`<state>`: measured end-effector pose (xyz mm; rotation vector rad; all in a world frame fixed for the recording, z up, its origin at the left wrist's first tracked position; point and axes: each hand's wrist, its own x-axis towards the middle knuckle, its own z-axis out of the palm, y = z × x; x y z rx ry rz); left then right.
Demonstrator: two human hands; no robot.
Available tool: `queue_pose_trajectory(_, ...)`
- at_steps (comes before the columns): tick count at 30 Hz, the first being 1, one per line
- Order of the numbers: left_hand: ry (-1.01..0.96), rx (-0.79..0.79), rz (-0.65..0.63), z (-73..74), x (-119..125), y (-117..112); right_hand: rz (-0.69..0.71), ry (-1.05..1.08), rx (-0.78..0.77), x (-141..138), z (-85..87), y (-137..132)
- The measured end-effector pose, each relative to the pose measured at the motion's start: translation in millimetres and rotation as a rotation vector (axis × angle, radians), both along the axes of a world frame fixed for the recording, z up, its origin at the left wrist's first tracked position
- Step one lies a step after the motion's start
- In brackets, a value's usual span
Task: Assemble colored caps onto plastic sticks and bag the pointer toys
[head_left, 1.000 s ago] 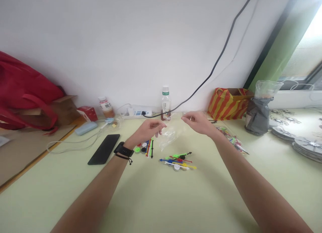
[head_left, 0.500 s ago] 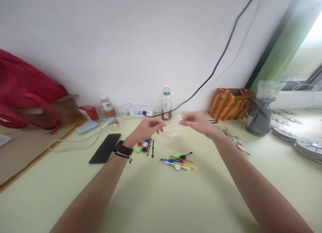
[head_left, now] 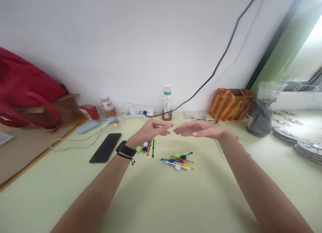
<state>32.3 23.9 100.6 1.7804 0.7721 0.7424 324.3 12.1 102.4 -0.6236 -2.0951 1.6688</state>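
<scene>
My left hand [head_left: 158, 127], with a dark watch on its wrist, is raised above the table, thumb and fingertips together; what lies between them, if anything, is too faint to make out. Facing it, my right hand [head_left: 200, 129] is open, fingers stretched out flat towards the left fingertips. Below and between the hands lies a pile of coloured plastic arrow spinners [head_left: 179, 161] with round pieces. Partly hidden under my left hand are a row of coloured arrows [head_left: 151, 148] and several round counters [head_left: 144, 148].
A black phone [head_left: 105, 148] lies left of my left wrist. Behind the hands stand a drink bottle [head_left: 167, 103] and a power strip [head_left: 141, 110]. A striped bag [head_left: 227, 105], a grey bag [head_left: 260, 117] and stacked discs [head_left: 310, 148] are at right.
The clear plastic film between my hands no longer shows plainly. My right hand has gone from a pinch to flat, stretched fingers and moved nearer my left hand, which shifted slightly right.
</scene>
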Motion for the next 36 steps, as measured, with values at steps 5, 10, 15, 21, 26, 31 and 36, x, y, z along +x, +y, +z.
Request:
queue_pose_trajectory(5, 0.002, -0.002, -0.042, 2.5, 5, -4, 0.126, -0.009, 0.003, 2, 2.0, 1)
queue_pose_trajectory(10, 0.008, 0.048, -0.046, 9.1, 7, -8, 0.046, -0.065, 0.012, -8, 13.8, -8)
queue_pose_trajectory(15, 0.047, 0.306, 0.053, 20.6, 7, -12, 0.041, 0.001, -0.056, -11, 14.5, -11)
queue_pose_trajectory(21, 0.213, 0.835, 0.351, 20.6, 4, -12, -0.166, 0.200, -0.266, -20, 0.0, 0)
queue_pose_trajectory(26, 0.431, 1.103, 0.214, 12.9, 13, -22, -0.199, 0.282, -0.430, -33, -8.9, 3)
queue_pose_trajectory(31, 0.555, 1.166, 0.120, -2.6, 23, -24, -0.173, 0.363, -0.552, -49, -8.3, -1)
queue_pose_trajectory(36, 0.604, 1.163, 0.121, -9.5, 22, -20, -0.176, 0.305, -0.548, -53, -3.6, -4)
